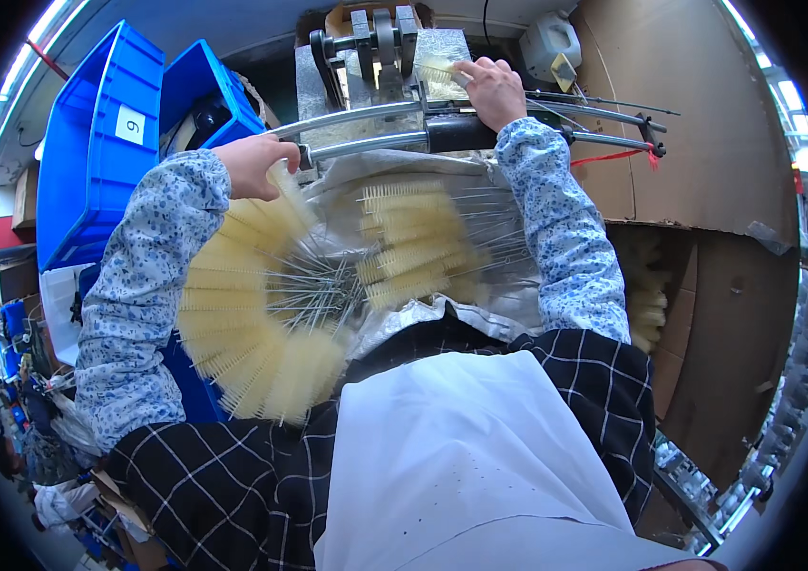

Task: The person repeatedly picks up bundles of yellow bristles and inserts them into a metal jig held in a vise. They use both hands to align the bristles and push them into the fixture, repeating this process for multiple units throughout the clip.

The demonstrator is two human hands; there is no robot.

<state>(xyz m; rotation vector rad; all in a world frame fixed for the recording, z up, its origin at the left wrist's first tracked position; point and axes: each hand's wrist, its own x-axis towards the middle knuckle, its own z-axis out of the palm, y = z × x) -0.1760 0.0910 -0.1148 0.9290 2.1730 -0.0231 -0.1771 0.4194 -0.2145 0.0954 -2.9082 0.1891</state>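
My left hand [256, 167] is closed around the end of a pale yellow bristle brush [295, 202], just above a fanned pile of like brushes [223, 285]. Their thin wire stems cross in the middle of my lap. At the top, my right hand [499, 93] pinches the end of another pale brush [439, 71], which lies against the metal plate of a machine [380, 57]. Between my forearms, a second stack of brushes [413, 238] rests on a whitish sheet, stems pointing to the right.
Two curved metal rods [366, 145] run crosswise before the machine, ending at a red ribbon [613, 157]. Blue crates [99, 143] stand at the left. Tall cardboard [699, 114] walls the right side, with more brushes [646, 295] low beside it. A white jug [550, 46] sits behind.
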